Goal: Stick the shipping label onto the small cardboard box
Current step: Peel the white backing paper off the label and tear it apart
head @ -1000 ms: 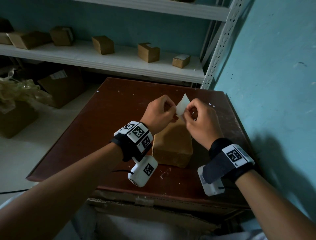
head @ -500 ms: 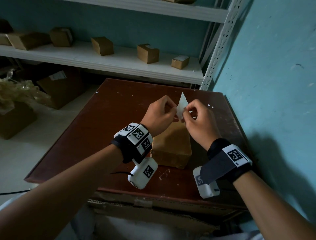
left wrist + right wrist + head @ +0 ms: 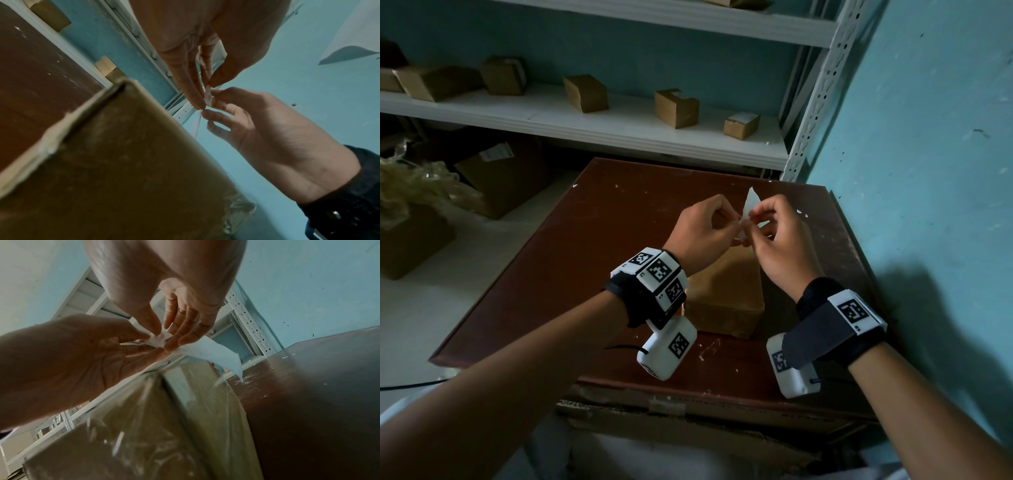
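A blue wall filled the right side of the head view, and a white shelf ran across the upper left, carrying several small brown boxes. More boxes sat on the floor at the left edge. A dark brown bench took up the middle of the frame, its top scuffed with pale flecks.

On the bench, just below centre, stood the cardboard box, its top partly covered with clear tape that shone in the right wrist view. Both forearms wore white tracking units on dark straps.

The left hand and right hand met above the far end of the box, clear of it. Between them was the label, a small white sheet held in the air, not yet on the box. The left fingers were closed in a pinch on one edge of it; the right fingers and thumb were clamped on it from the other side, with a loose white corner hanging free toward the bench.
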Demonstrator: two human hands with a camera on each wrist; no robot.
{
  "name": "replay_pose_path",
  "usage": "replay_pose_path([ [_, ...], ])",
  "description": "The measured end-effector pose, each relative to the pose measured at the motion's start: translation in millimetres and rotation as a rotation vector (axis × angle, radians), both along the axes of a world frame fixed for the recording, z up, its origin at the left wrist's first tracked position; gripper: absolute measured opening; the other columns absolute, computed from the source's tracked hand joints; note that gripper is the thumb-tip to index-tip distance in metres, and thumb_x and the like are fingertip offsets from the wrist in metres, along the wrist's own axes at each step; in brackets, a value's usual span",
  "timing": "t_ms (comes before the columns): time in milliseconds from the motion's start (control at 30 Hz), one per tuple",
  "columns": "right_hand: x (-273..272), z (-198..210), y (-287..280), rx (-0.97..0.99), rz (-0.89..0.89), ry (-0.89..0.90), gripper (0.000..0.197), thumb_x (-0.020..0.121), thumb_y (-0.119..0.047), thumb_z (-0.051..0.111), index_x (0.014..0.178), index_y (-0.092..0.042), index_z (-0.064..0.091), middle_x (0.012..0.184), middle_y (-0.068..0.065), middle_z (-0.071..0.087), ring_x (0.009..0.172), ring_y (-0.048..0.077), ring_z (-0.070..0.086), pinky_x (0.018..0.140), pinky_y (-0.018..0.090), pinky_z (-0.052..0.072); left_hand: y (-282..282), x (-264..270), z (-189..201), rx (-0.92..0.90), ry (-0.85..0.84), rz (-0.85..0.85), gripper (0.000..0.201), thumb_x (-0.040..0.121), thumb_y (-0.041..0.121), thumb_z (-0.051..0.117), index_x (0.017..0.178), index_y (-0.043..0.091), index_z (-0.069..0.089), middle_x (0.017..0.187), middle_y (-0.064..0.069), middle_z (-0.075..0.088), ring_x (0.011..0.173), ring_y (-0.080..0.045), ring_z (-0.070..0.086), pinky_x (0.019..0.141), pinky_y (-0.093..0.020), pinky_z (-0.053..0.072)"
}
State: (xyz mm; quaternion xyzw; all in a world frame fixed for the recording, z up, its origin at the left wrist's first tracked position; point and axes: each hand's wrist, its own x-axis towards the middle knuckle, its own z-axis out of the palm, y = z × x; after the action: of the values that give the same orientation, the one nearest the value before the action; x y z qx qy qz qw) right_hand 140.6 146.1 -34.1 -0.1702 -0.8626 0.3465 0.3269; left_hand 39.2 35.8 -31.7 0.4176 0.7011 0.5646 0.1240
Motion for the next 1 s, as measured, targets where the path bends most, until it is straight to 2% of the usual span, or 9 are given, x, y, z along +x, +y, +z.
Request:
replay_pose_path([
  [67,-0.3,-0.6,0.1,-0.009,0.015,-0.012,0.014,0.092,-0.014,0.061,0.104,-0.015,0.055,0.093,-0.015,0.056,0.083,-0.010,0.056,0.068,0.005,0.047,0.1,0.5,0.6,0.000,-0.033,-0.008,0.006,0.092,0.009,0.057,0.094,0.004,0.061,0.088,-0.001,0.069,0.075,-0.001,0.069,0.066,-0.016,0.056],
  [100,-0.1,-0.5,-0.1,-0.017,0.027,-0.018,0.012,0.093,-0.014,0.060,0.103,-0.015,0.055,0.092,-0.014,0.057,0.083,-0.008,0.057,0.067,0.007,0.047,0.3,0.6,0.9,0.001,-0.049,-0.009,0.007,0.092,0.009,0.057,0.095,0.004,0.061,0.087,0.000,0.069,0.075,-0.002,0.069,0.066,-0.016,0.056],
  [233,-0.6,-0.6,-0.7,-0.002,0.056,-0.031,0.007,0.094,-0.013,0.059,0.100,-0.015,0.056,0.093,-0.005,0.061,0.087,0.009,0.062,0.072,0.022,0.053,0.9,0.1,1.0,-0.012,-0.075,0.008,0.015,0.092,0.019,0.060,0.097,0.005,0.060,0.086,-0.001,0.070,0.074,-0.004,0.070,0.065,-0.017,0.057],
  [333,-0.7,0.0,-1.5,0.006,0.068,-0.039,0.008,0.093,-0.009,0.056,0.098,-0.015,0.057,0.092,-0.007,0.059,0.087,0.010,0.060,0.074,0.028,0.052,1.2,-0.7,-0.3,-0.013,-0.050,0.024,0.017,0.093,0.021,0.061,0.099,0.005,0.060,0.087,-0.002,0.070,0.073,-0.005,0.070,0.064,-0.019,0.058],
  [467,-0.5,0.8,-2.1,0.016,0.073,-0.035,0.004,0.093,-0.011,0.056,0.097,-0.013,0.058,0.090,-0.008,0.060,0.089,0.013,0.060,0.081,0.038,0.054,0.4,-1.8,-0.3,-0.013,-0.030,0.020,0.013,0.094,0.016,0.058,0.102,0.006,0.059,0.093,-0.003,0.067,0.077,-0.006,0.069,0.063,-0.018,0.057],
  [700,0.2,1.3,-2.6,0.035,0.063,-0.038,0.003,0.095,-0.015,0.054,0.096,-0.014,0.057,0.089,-0.011,0.058,0.087,0.012,0.060,0.078,0.041,0.054,0.2,-1.5,-0.7,0.000,-0.053,0.029,0.009,0.093,0.013,0.058,0.100,0.007,0.058,0.096,-0.006,0.064,0.081,-0.011,0.068,0.066,-0.027,0.061],
  [1000,-0.1,1.0,-0.8,0.028,0.021,-0.034,0.004,0.095,-0.016,0.054,0.094,-0.014,0.057,0.088,-0.006,0.061,0.083,0.016,0.062,0.078,0.046,0.054,1.3,-2.1,-0.8,-0.010,-0.060,0.052,0.007,0.094,0.011,0.056,0.098,0.005,0.057,0.096,-0.006,0.061,0.080,-0.012,0.066,0.065,-0.027,0.061],
])
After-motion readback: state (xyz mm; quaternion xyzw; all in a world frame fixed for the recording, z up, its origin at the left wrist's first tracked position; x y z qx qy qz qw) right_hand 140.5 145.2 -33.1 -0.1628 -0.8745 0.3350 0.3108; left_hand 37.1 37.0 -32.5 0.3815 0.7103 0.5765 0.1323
